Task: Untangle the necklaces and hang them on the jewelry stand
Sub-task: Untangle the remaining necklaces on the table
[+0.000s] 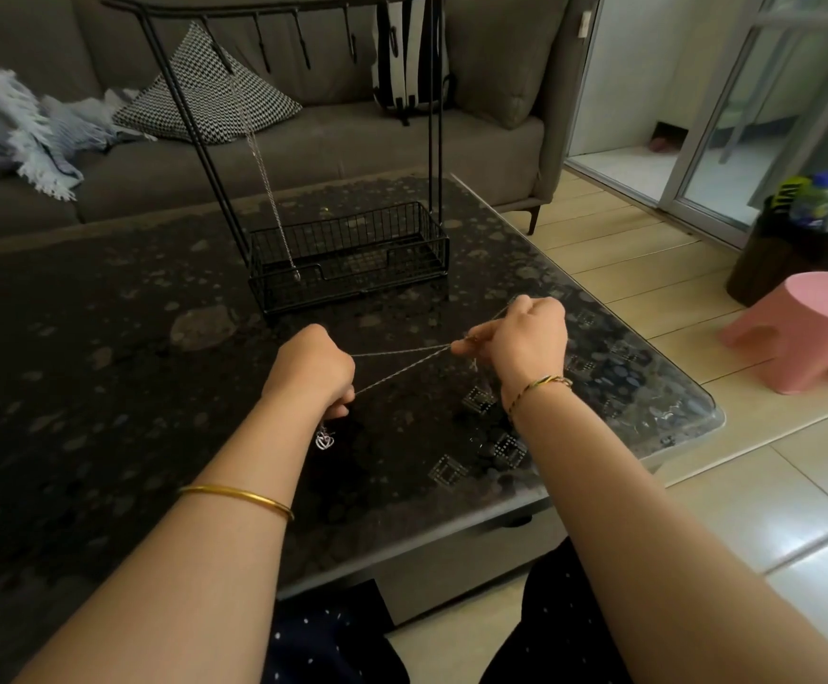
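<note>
Untangling was the step in hand. Left hand (313,372) was clenched on one end of the chain (402,360), with a pendant (324,440) hanging just under it. Right hand (525,338) pinched the chain at the other end, where the two strands met. Between the hands the strands were stretched tight above the table (106,362) — they spread apart toward the left hand and came together at the right one. Whether a knot was hidden inside the fingers, I could not tell. One necklace (265,180) hung from the top of the stand (434,140), its lower end down in the basket (377,229), so the task seemed partly done. The next move, in my judgement, called for a gentle loosening — not more pulling, because a thin chain closes its knot under tension. After that the freed chain had to be lifted to an empty hook (303,49) on the top bar, well apart from the hands.
</note>
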A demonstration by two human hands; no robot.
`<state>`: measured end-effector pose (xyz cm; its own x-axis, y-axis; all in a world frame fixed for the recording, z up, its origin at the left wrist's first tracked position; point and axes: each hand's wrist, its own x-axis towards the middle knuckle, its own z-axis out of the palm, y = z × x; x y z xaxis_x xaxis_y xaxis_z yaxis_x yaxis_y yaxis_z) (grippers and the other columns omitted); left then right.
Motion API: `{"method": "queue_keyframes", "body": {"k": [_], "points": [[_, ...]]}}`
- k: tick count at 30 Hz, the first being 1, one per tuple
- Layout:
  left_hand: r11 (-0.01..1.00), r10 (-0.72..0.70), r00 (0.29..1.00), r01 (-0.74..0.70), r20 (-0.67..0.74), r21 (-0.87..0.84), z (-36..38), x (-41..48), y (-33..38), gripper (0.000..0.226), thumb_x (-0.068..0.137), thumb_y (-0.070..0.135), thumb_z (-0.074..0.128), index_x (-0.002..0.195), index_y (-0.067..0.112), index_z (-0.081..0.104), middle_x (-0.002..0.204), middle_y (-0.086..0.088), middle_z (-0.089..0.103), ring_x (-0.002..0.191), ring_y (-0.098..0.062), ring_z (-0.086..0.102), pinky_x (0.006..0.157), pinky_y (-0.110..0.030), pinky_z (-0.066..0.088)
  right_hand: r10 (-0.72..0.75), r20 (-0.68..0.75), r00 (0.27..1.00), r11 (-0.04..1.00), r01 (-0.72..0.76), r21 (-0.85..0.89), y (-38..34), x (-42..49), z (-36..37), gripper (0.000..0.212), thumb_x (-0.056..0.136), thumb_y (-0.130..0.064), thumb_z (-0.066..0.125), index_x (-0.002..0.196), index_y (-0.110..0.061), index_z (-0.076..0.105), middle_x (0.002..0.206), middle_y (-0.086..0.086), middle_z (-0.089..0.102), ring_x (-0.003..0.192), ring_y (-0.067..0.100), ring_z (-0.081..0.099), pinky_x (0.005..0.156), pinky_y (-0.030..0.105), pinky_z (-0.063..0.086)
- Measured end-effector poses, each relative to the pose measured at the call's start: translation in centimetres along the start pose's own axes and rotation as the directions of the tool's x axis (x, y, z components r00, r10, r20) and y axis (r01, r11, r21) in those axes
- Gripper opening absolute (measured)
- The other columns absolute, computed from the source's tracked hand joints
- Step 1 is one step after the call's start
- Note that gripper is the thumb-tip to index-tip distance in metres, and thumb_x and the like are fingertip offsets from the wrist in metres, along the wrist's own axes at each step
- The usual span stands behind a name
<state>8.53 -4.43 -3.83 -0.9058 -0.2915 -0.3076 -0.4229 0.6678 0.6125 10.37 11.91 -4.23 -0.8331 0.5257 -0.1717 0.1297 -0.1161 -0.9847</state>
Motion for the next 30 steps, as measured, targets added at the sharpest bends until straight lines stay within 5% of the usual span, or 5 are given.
{"method": "queue_keyframes", "body": {"k": [3,8,16,24,30], "points": [[0.999,0.002,1.000,-0.002,0.000,0.039,0.0,0.0,-0.2,0.018,0.094,0.004,0.050,0.111,0.008,0.055,0.091,-0.014,0.066,0.061,-0.021,0.060,0.064,-0.033,0.058,-0.068,-0.033,0.997,0.996,0.066,-0.064,0.2,0.0,0.2,0.024,0.102,-0.020,0.024,0.107,-0.006,0.042,0.074,0.015,0.062,0.046,0.021,0.057,0.055,0.032,0.050],[0.996,-0.086,0.995,0.086,0.044,0.001,-0.8,0.4,-0.6,0.008,0.095,0.008,0.054,0.098,0.006,0.060,0.092,-0.012,0.068,0.077,-0.024,0.063,0.082,-0.038,0.057,-0.130,-0.126,0.984,0.972,0.101,-0.214,0.3,1.4,-0.6,0.017,0.102,-0.023,0.027,0.100,-0.012,0.040,0.100,0.017,0.065,0.075,0.022,0.053,0.071,0.037,0.048],[0.878,-0.222,0.968,0.251,0.118,-0.407,-2.0,0.0,-1.2,0.008,0.096,0.009,0.054,0.101,0.007,0.059,0.077,-0.007,0.053,0.052,-0.011,0.040,0.040,-0.021,0.038,-0.167,-0.140,0.976,0.938,0.113,-0.328,1.0,2.4,-1.0,0.017,0.099,-0.021,0.032,0.093,-0.011,0.045,0.090,0.011,0.062,0.074,0.021,0.053,0.066,0.033,0.042],[1.000,-0.008,1.000,0.009,-0.018,0.028,-1.4,0.1,-1.2,0.019,0.091,0.007,0.060,0.109,0.005,0.066,0.111,-0.014,0.061,0.097,-0.030,0.060,0.083,-0.037,0.054,-0.177,-0.122,0.977,0.950,0.137,-0.282,0.6,2.0,-1.0,0.016,0.099,-0.021,0.034,0.090,-0.011,0.043,0.080,0.004,0.053,0.059,0.013,0.043,0.059,0.030,0.036],[0.988,0.131,0.989,-0.135,0.064,0.073,-1.4,-1.3,-0.4,0.019,0.087,0.002,0.061,0.082,0.021,0.063,0.101,-0.004,0.058,0.099,-0.025,0.057,0.087,-0.035,0.051,-0.065,0.209,0.976,0.991,0.087,-0.098,-0.5,-0.6,-0.4,0.022,0.100,-0.014,0.034,0.081,-0.011,0.045,0.060,0.004,0.052,0.039,0.009,0.035,0.035,0.019,0.027]]}}
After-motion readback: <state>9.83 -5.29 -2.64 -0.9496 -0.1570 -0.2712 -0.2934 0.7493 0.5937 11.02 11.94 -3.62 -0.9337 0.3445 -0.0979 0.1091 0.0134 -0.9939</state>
